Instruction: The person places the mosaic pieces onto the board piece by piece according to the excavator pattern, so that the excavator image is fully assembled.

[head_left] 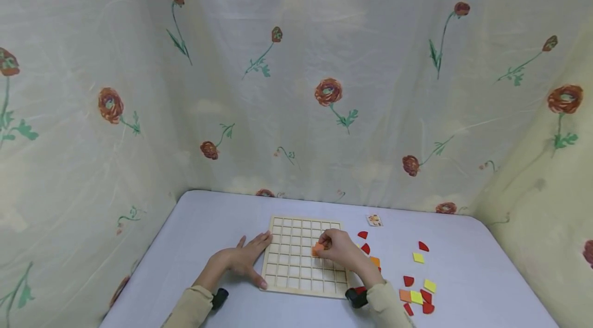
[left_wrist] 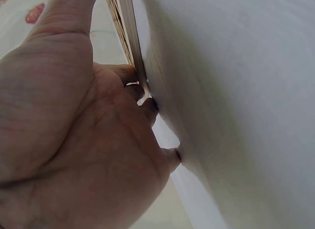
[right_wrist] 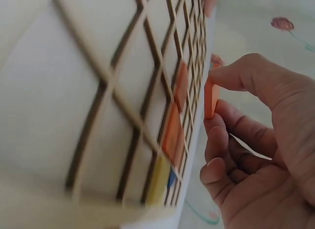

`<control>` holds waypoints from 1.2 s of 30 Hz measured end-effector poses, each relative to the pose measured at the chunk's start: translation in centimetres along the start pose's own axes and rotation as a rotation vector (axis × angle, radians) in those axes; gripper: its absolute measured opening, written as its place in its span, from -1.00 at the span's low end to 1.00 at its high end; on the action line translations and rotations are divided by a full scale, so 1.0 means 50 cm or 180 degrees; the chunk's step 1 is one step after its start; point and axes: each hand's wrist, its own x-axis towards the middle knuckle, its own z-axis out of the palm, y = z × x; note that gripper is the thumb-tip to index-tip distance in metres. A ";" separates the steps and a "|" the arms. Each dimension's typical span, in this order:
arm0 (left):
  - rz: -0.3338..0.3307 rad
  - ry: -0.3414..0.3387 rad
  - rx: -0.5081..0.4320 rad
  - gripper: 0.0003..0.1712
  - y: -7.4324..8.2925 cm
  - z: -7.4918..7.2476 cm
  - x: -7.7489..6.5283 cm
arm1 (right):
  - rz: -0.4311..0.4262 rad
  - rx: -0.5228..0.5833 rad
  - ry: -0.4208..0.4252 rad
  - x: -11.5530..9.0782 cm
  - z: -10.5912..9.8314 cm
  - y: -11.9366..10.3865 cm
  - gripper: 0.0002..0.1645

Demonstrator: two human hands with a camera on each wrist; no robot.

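A wooden grid board point(head_left: 303, 293) with square cells lies on the white table. Along its left edge rests my left hand point(head_left: 241, 261), fingers spread, fingertips and thumb touching the frame; the left wrist view shows those fingers against the board's side point(left_wrist: 132, 37). Between thumb and fingers my right hand point(head_left: 342, 252) pinches an orange square tile point(right_wrist: 212, 97), held just above the cells right of the board's middle. In the right wrist view, two orange tiles point(right_wrist: 173, 133), a yellow tile point(right_wrist: 158, 179) and a bit of blue point(right_wrist: 172, 178) sit in cells; the right hand hides these from the head view.
Right of the board lie scattered red quarter-round tiles point(head_left: 428, 308), yellow squares point(head_left: 430, 285) and orange squares point(head_left: 405, 295), some overlapping. A small printed card point(head_left: 374, 220) is near the table's far edge. A floral curtain point(head_left: 296, 111) surrounds the table's back and sides.
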 end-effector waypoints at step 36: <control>0.0097 -0.0001 0.0029 0.42 -0.003 -0.004 -0.004 | -0.0196 -0.0130 -0.0055 0.000 0.015 -0.027 -0.74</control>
